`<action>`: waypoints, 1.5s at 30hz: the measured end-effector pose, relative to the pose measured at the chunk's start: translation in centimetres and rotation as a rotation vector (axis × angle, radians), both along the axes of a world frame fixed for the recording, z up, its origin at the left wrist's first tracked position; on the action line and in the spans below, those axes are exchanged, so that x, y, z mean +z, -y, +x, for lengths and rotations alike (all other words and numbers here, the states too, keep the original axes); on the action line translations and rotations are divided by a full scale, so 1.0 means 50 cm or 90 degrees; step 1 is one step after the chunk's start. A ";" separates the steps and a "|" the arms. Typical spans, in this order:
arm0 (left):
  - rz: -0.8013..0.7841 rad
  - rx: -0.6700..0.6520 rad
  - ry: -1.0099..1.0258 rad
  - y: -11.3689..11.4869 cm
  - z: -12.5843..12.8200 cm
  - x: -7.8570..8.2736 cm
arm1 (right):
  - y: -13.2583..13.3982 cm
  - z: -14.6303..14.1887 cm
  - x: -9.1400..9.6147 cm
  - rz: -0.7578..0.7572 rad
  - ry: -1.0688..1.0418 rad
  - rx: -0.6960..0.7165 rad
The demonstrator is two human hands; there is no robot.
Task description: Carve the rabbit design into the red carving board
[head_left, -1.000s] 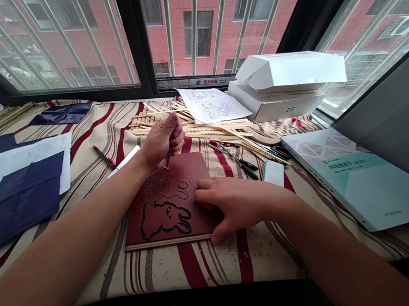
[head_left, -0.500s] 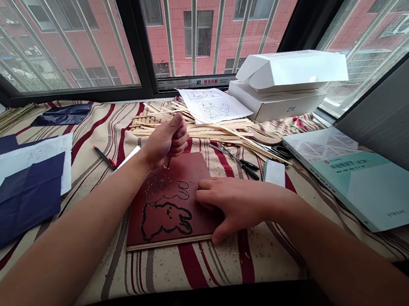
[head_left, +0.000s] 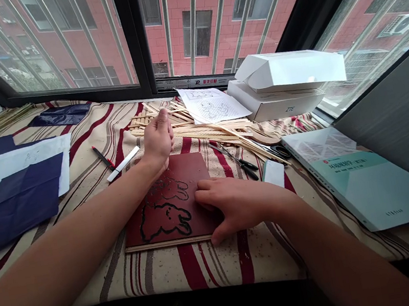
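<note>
- A home room, by the look of it, with handiwork spread along a wide window sill (head_left: 105, 287) under a striped cloth (head_left: 207, 266) rather than at a workshop bench
- Dark sliding window frames (head_left: 136, 29) with metal security bars (head_left: 193, 20) run along the far side
- Outside stands a red-brick residential block (head_left: 180, 1), with an air-conditioner unit (head_left: 400, 24) on the right
- Household and study items lie about: a white ZTE box (head_left: 278, 107) and a textbook (head_left: 373, 188) on the right
- Wood shavings (head_left: 266, 246) speckle the cloth near a carved red board (head_left: 170, 205)
</note>
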State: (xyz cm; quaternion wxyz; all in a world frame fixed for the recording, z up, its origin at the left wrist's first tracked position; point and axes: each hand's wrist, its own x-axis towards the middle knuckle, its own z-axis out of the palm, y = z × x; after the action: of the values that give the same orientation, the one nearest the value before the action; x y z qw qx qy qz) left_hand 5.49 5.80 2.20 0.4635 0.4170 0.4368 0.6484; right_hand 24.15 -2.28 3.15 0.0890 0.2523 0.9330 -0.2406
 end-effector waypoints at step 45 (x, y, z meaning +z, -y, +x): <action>0.099 -0.002 0.083 0.015 -0.011 -0.020 | -0.003 -0.004 0.002 -0.020 -0.001 -0.011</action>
State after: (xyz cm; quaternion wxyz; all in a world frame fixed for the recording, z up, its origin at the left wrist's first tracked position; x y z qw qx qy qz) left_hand 4.93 5.05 1.20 0.4584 0.4091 0.3534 0.7054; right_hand 23.95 -2.13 3.26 0.0899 0.2586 0.9270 -0.2564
